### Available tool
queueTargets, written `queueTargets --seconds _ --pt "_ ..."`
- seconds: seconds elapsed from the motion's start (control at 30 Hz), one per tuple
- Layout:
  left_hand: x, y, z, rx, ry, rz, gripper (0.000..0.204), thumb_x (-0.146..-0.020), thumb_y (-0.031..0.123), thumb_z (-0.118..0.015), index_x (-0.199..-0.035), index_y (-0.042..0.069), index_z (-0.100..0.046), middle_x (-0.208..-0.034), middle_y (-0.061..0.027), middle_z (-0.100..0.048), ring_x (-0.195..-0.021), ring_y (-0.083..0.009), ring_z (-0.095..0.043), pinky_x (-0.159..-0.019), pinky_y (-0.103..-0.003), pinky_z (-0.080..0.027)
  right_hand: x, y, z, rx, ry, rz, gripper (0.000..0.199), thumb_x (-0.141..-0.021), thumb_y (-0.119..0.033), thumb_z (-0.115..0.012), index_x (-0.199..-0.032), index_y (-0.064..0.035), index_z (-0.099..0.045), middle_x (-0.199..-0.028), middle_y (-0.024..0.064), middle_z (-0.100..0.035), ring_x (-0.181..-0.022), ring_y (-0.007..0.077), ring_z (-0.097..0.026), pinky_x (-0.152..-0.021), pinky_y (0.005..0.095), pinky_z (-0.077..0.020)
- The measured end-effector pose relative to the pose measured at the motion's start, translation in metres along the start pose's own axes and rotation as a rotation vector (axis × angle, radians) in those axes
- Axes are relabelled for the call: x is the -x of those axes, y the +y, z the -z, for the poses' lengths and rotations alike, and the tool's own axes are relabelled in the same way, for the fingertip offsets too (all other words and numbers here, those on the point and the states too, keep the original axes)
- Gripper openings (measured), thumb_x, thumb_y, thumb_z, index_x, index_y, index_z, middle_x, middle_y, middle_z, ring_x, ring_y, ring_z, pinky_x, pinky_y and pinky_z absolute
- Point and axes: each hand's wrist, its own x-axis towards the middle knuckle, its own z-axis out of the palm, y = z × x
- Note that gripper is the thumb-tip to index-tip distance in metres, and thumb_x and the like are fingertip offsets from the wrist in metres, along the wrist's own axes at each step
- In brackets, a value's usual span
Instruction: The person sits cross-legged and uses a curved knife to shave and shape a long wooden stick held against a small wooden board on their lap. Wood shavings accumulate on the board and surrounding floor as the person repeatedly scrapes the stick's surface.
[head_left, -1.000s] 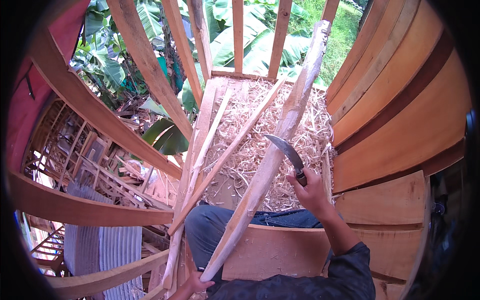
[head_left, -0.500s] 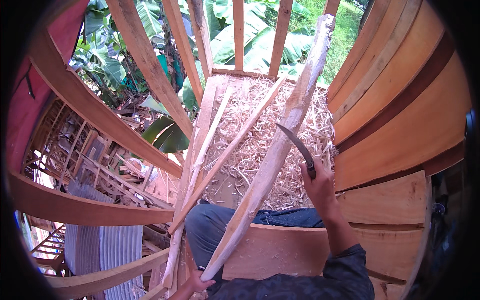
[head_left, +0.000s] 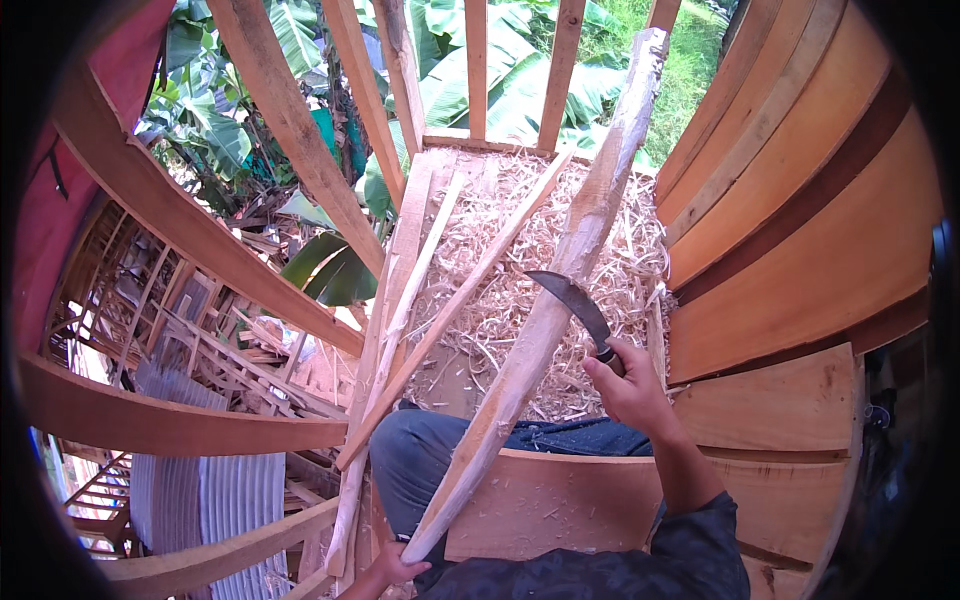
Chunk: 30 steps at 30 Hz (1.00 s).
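A long, partly shaved wooden pole [head_left: 525, 345] slants across the view, from near my lap on the left to the far upper right. At its near end my left hand [head_left: 398, 566] is closed around the wood, low in the picture. My right hand [head_left: 632, 383] grips the dark handle of a sickle [head_left: 577, 300], to the right of the pole. The curved blade lies across the pole in view, its tip pointing left; whether it touches the wood I cannot tell.
Pale wood shavings [head_left: 500, 240] cover the floor ahead. Thin wooden strips [head_left: 470, 290] lean left of the pole. Wooden posts and rails [head_left: 190, 425] line the left side; plank walls [head_left: 800, 240] stand on the right. A wooden board [head_left: 560, 500] lies across by my legs. Beyond are banana leaves [head_left: 500, 80].
The sickle has moved nearer to me and slightly left, its blade turning more broadside. My right hand has come down with it. The pole and my left hand stay put.
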Motion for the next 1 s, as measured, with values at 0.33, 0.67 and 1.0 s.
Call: queueTargets --seconds 0.33,0.67,1.0 --pt "0.001 -0.003 0.002 -0.017 -0.050 0.101 0.036 -0.067 0.033 -0.078 -0.069 0.000 -0.063 -0.059 -0.0079 -0.062 -0.055 -0.0139 -0.061 -0.055 -0.030 -0.047 0.004 -0.002 -0.008 0.092 -0.319 0.019 0.022 -0.089 -0.022 -0.060 -0.083 -0.0016 -0.054 -0.055 -0.0053 -0.041 -0.051 0.0037 -0.037 -0.046 0.0241 -0.0302" --pt "0.000 0.007 0.000 0.065 0.019 -0.002 0.028 -0.069 0.022 -0.075 -0.060 0.004 -0.055 -0.051 -0.0014 -0.053 -0.048 -0.0098 -0.052 -0.047 -0.027 -0.041 0.000 -0.004 0.003 -0.030 -0.031 -0.048 0.019 -0.091 -0.018 -0.056 -0.086 0.0001 -0.055 -0.055 -0.0065 -0.042 -0.050 0.0018 -0.037 -0.043 0.0225 -0.0295" --pt "0.000 0.011 0.003 0.010 0.008 0.031 0.031 -0.067 0.023 -0.075 -0.056 0.005 -0.053 -0.050 -0.0008 -0.050 -0.046 -0.0100 -0.049 -0.046 -0.029 -0.039 0.003 -0.006 0.005 0.159 -0.137 -0.035 0.021 -0.089 -0.020 -0.058 -0.086 0.0002 -0.055 -0.059 -0.0032 -0.043 -0.053 0.0055 -0.039 -0.047 0.0248 -0.0321"
